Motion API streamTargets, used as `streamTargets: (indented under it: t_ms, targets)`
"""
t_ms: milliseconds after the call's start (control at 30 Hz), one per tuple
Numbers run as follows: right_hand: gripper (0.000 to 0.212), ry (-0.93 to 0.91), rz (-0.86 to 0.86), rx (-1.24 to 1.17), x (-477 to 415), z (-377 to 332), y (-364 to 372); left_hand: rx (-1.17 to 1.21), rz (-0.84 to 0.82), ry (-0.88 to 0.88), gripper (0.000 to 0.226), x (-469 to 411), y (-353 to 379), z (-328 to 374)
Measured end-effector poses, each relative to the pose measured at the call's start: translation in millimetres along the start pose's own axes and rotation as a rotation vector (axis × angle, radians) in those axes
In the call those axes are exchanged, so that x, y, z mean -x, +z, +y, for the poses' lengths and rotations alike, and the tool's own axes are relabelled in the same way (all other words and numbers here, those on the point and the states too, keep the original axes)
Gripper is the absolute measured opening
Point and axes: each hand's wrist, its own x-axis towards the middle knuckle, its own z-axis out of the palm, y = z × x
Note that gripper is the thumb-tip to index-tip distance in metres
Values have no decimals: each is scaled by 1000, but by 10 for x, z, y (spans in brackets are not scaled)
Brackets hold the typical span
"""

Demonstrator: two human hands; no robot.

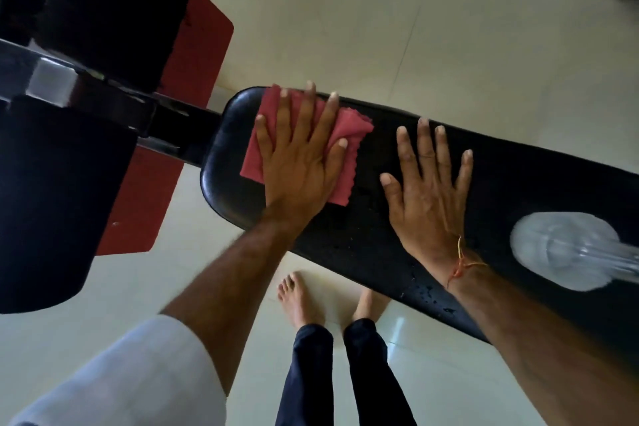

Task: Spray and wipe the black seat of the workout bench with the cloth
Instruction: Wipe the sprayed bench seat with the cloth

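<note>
**Cloth, seat and bottle**

The black seat (373, 218) is a long padded slab with a rounded left end, beaded with droplets along its near edge. The pink cloth (349, 135) lies crumpled flat near that rounded end. A clear spray bottle (567, 249) stands toward the seat's right end.

The left hand (299, 152) lay flat with its palm down and its fingers spread wide. The right hand (428, 194) lay flat too, palm down, fingers spread, just beside the left one. Both arms reached forward and were almost straight. A thin thread was tied round the right wrist. Two bare feet stood close together below.
</note>
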Motion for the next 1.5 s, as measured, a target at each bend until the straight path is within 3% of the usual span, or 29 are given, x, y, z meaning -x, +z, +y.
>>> streamTargets:
  t_ms: [100,200,267,400,533,600,767,900,1000,1167,1333,1500]
  targets:
    - [65,-11,-13,9,29,67,4,-7,-2,-106,60,-131,1,195]
    - [65,17,-8,-5,92,93,-5,-26,-64,138,60,29,1,226]
    - [65,20,-5,-3,136,96,-15,-21,-60,199,60,-101,0,159]
    - [64,32,6,2,188,131,-22,-6,-40,27,58,-322,13,325]
    - [65,80,0,-2,253,183,-35,-28,-106,295,59,-33,0,355]
    - [65,81,-9,12,290,196,-44,-38,-109,349,60,-146,21,303]
    - [64,63,-22,24,325,226,-63,16,-85,163,58,-358,42,525]
    - [64,108,-41,-14,429,197,-96,-43,-164,403,60,221,-9,430]
    - [64,122,-53,-7,582,179,-112,-46,-143,488,60,164,15,303]
    - [63,134,-62,6,782,146,-61,-32,-124,417,60,328,47,384]
    - [63,199,-89,-1,991,10,-97,-46,-157,477,61,643,46,217]
    - [62,181,-74,-16,1170,-15,-79,-18,-91,286,58,801,91,378]
